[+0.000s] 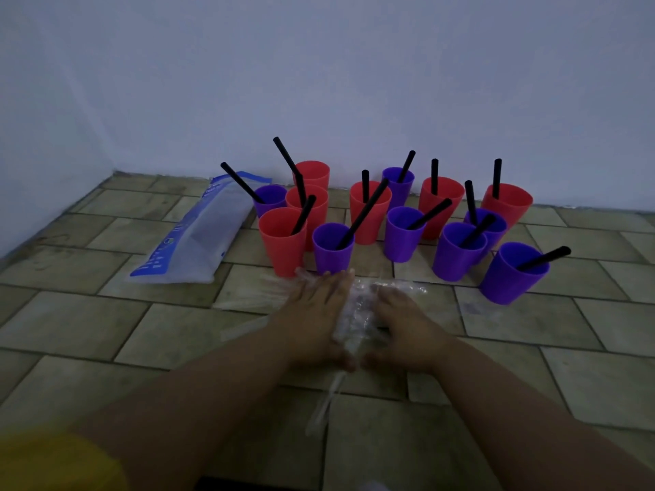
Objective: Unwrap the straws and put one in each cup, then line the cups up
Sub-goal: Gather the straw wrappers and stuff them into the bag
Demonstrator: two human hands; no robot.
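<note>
Though the bag [198,235] lying on the floor [106,331] carries blue print along its edge and end, the light is dim and none of the writing can be read. It is a pale plastic bag, lying flat to the left of the cups [402,239] with its far end near the wall [319,65].

The cups stand in a loose cluster against the wall, six red and seven purple, not in a line. Some touch, as the red ones at the left do. The nearest purple one on the right stands a little apart. Black straws [363,214] lean in them at different angles. I cannot tell whether the rearmost red cup on the left holds one.

Both forearms reach forward and down, and both hands lie low on the floor just in front of the cups. The left hand [319,313] is flat, palm down, fingers straight and pointing toward the cups. The right hand [407,324] also lies spread with relaxed fingers. Between them is a crumpled heap of clear wrappers [358,310], touched by the inner edge of each hand; neither hand curls round it. More clear strips trail toward the person and out to the left of the left hand. A yellow sleeve [53,458] shows at the lower left.
</note>
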